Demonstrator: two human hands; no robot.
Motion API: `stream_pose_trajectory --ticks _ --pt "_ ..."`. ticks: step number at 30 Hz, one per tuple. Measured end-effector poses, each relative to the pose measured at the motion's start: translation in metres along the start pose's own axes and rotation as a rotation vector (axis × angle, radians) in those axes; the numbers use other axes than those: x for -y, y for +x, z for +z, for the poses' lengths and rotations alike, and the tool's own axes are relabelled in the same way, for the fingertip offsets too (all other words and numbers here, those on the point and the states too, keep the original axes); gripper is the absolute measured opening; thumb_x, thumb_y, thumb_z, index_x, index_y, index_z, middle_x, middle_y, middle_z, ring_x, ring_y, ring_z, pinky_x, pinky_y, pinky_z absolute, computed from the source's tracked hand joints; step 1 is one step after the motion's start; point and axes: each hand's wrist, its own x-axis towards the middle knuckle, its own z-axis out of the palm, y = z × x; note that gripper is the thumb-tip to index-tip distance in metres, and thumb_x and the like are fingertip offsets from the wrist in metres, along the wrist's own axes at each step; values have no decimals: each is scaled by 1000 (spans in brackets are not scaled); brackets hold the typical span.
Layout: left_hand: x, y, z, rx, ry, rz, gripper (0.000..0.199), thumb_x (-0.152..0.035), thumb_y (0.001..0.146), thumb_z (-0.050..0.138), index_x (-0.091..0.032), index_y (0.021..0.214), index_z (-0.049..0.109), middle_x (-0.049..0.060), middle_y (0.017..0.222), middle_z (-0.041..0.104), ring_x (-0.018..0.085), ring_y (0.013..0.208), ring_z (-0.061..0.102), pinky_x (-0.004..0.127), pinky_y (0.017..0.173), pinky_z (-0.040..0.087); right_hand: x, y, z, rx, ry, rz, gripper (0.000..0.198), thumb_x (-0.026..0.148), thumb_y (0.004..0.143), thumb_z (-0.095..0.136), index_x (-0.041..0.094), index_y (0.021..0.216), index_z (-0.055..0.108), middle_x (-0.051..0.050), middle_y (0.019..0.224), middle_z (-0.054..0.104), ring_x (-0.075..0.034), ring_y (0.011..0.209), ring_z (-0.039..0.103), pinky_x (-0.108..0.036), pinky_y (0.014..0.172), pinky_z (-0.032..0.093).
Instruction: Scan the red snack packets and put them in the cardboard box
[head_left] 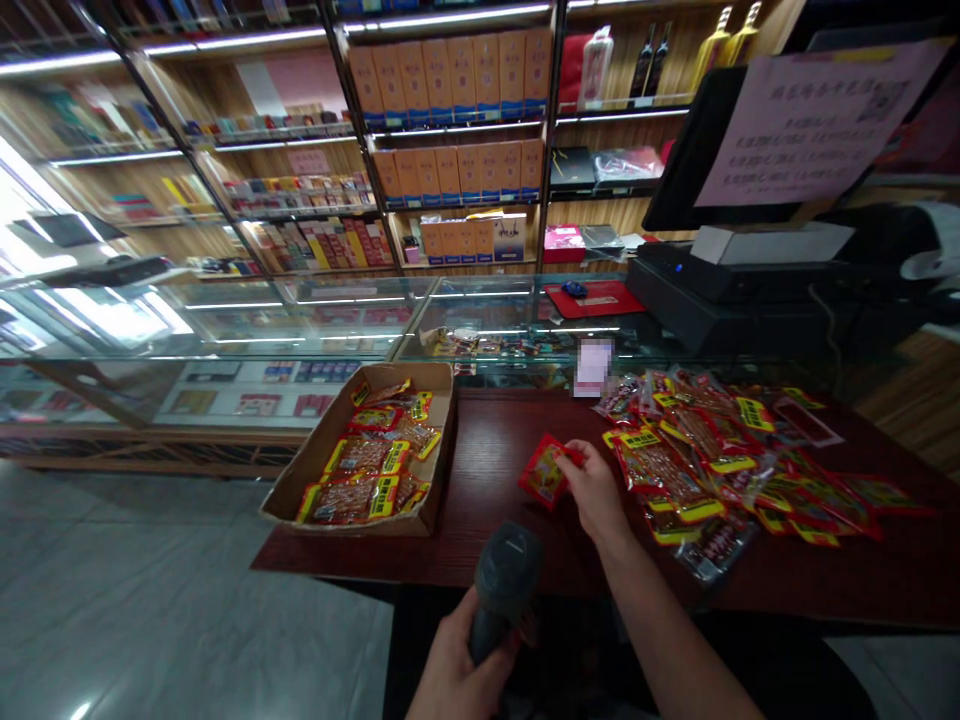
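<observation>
- The left hand (457,665) is wrapped tight around a barcode scanner (501,585) at 6 o'clock, its nose aimed up toward the packet.
- The right hand (596,490) pinches a red snack packet (546,470) between fingertips, just above the dark table (487,440).
- Judged step: scanning one packet; the code should face the scanner.
- A cardboard box (439,455) lies at 9 o'clock and a packet pile (720,460) at 3 o'clock, with bare tabletop between.

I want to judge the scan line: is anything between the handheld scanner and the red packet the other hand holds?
Nothing visible. The left hand holds the scanner below the red packet pinched by the right hand; only bare tabletop lies between.
</observation>
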Motion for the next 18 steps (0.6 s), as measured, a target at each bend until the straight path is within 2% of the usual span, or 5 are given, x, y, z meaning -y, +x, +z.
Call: stream_pose_trajectory --ticks 5,8,11,14,18 --pt "18 9 -6 -41 -11 -53 39 -35 80 76 -15 114 69 -10 56 48 9 43 39 19 41 34 23 -6 43 161 44 -156 41 43 65 85 26 86 55 1 87 75 -18 76 70 -30 70 58" --pt "27 6 -16 -85 -25 -53 42 -36 83 72 -14 118 66 -11 54 44 10 43 40 20 41 34 36 -3 92 309 11 -276 40 38 73 79 27 106 60 1 95 76 -18 84 72 -29 75 58" --pt "32 -1 -25 -153 -45 -17 41 -39 84 70 -15 118 66 -11 52 43 11 43 41 20 42 32 34 -4 151 493 -268 -348 43 23 83 66 27 126 61 -1 108 74 -17 92 72 -29 82 59" --pt "33 -6 -31 -215 -49 -7 46 -47 83 73 -15 115 67 -11 50 43 11 41 41 21 42 32 20 -18 203 606 -629 -331 34 13 87 60 23 120 66 -4 114 75 -17 94 71 -31 89 58" --pt "30 -6 -37 -246 -36 -19 54 -57 79 78 -15 112 69 -11 48 44 12 42 42 22 44 33 8 -42 230 748 -805 -363 20 21 86 73 21 106 72 -6 103 79 -22 97 72 -35 94 57"
